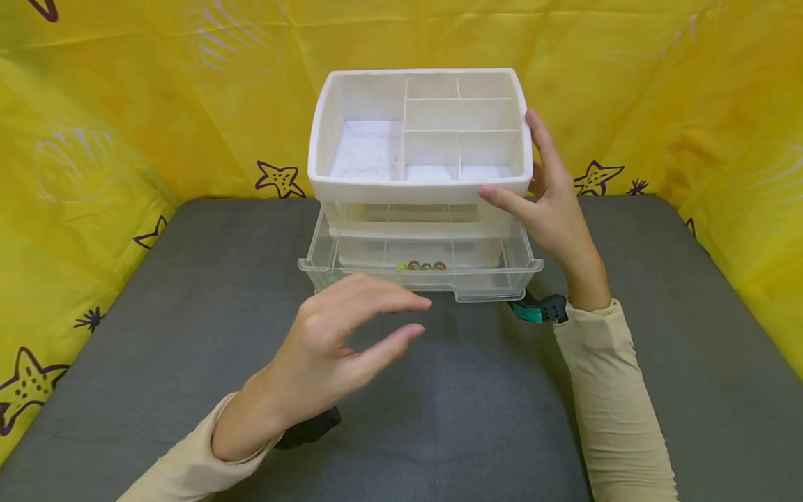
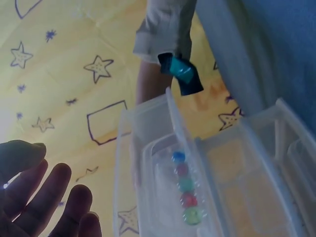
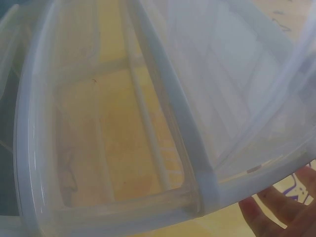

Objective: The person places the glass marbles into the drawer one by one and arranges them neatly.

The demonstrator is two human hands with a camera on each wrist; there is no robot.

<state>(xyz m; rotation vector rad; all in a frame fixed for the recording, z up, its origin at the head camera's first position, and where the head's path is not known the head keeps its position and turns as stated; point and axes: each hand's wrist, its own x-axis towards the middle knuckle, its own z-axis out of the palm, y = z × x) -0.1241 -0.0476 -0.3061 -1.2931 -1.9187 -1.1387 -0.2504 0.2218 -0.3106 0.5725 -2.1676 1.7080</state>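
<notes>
A white desk organizer with a divided top tray stands at the back of the table. Its clear drawer is pulled out at the front. Several coloured glass marbles lie in a row along the drawer's front wall; the left wrist view shows the marbles through the plastic. My right hand grips the organizer's right front corner, thumb on the front rim and fingers along the side. In front of the drawer hovers my left hand, thumb and fingers apart, with nothing between them.
A dark grey table spreads out beneath the organizer. Behind and at both sides hangs a yellow cloth printed with starfish and shells. Black straps sit at both wrists, the right strap with a teal part.
</notes>
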